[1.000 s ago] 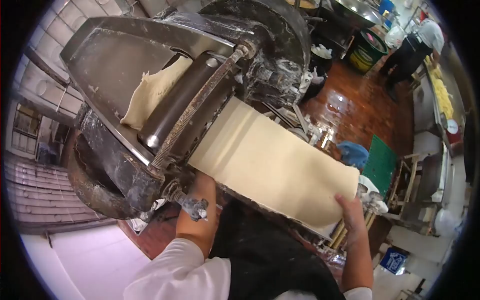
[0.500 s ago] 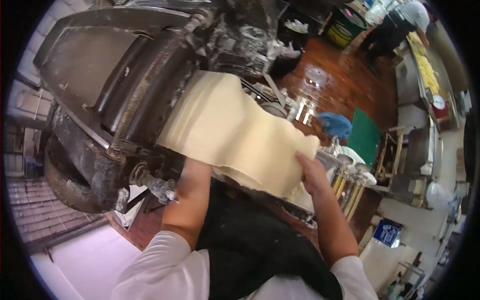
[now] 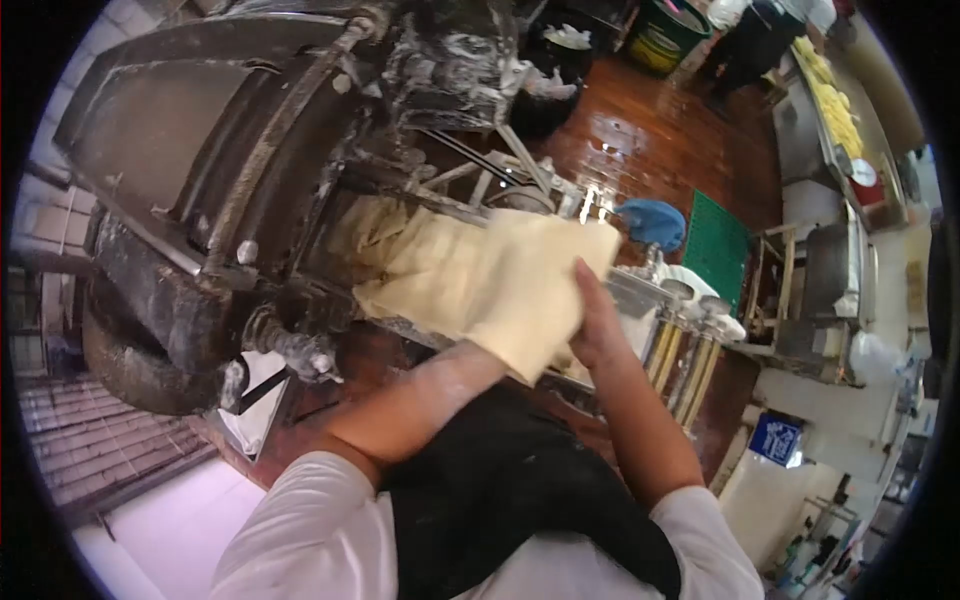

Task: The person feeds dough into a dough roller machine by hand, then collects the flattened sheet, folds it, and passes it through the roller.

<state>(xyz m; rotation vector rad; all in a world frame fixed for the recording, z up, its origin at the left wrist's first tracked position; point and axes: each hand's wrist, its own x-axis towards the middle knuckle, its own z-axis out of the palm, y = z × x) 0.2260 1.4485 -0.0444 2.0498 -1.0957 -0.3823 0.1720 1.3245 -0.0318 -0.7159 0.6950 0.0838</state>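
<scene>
A pale dough sheet (image 3: 545, 285) is bunched between my hands, its upper part folded over. My right hand (image 3: 597, 320) grips its right edge, thumb on top and the other fingers hidden. The left forearm reaches under the sheet from the lower left, and the dough hides the hand. More crumpled dough (image 3: 415, 265) lies on the tray below the rollers. The roller machine (image 3: 270, 150), floury and dark, stands at the left, with no dough on its upper plate.
Metal rods and rollers (image 3: 690, 350) stick out at the right, beside a green mat (image 3: 715, 250) and a blue plastic item (image 3: 652, 222). A person in dark clothes (image 3: 750, 45) stands at a counter at the upper right, near a green bin (image 3: 665, 35).
The sheet has come out of the rollers and is now folded and bunched. My left arm has moved right under it. The view has shifted, with the machine farther left.
</scene>
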